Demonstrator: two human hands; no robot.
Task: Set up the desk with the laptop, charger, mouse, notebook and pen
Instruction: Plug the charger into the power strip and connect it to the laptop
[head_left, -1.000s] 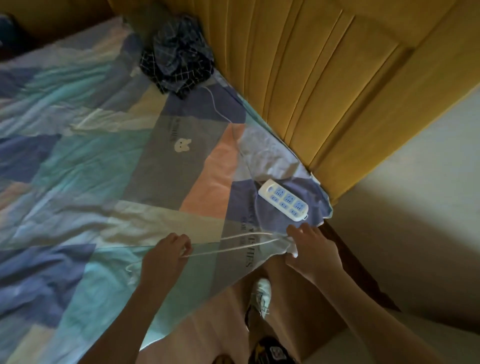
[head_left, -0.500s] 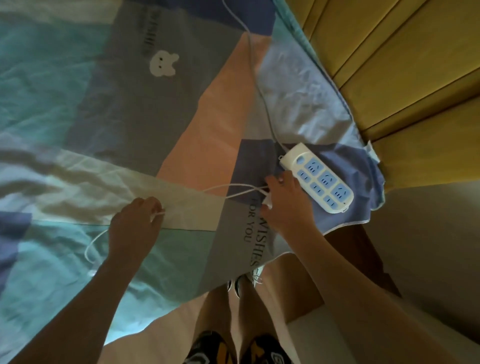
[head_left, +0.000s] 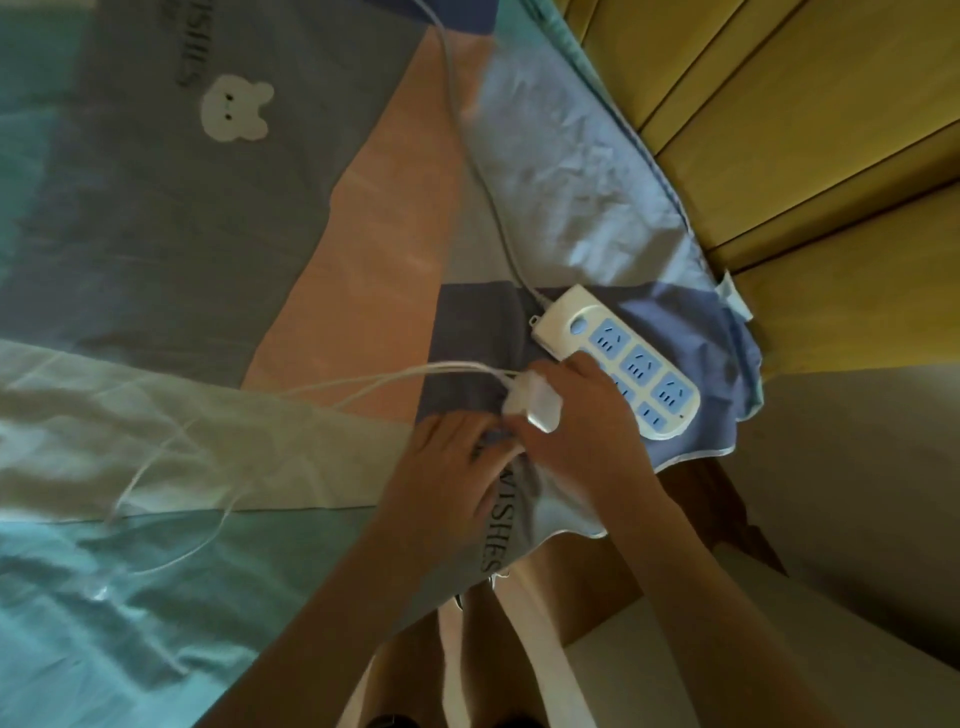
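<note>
A white charger plug (head_left: 535, 402) is held in my right hand (head_left: 587, 426), right beside a white power strip (head_left: 618, 358) with blue sockets that lies on the bed's corner. The charger's thin white cable (head_left: 218, 447) trails left in loops over the patchwork bedsheet (head_left: 234, 208). My left hand (head_left: 447, 467) rests on the sheet just left of the right hand, fingers near the plug; whether it grips the cable is hidden. Laptop, mouse, notebook and pen are out of sight.
The power strip's own white cord (head_left: 467, 156) runs up the bed. A yellow padded headboard (head_left: 805, 156) rises at the right. A pale wall and floor (head_left: 857, 493) lie beyond the bed corner. My legs (head_left: 519, 649) stand by the bed edge.
My left hand has slid right along the cable, coming next to my right hand. My right hand has brought the charger plug up beside the power strip. The camera has moved closer.
</note>
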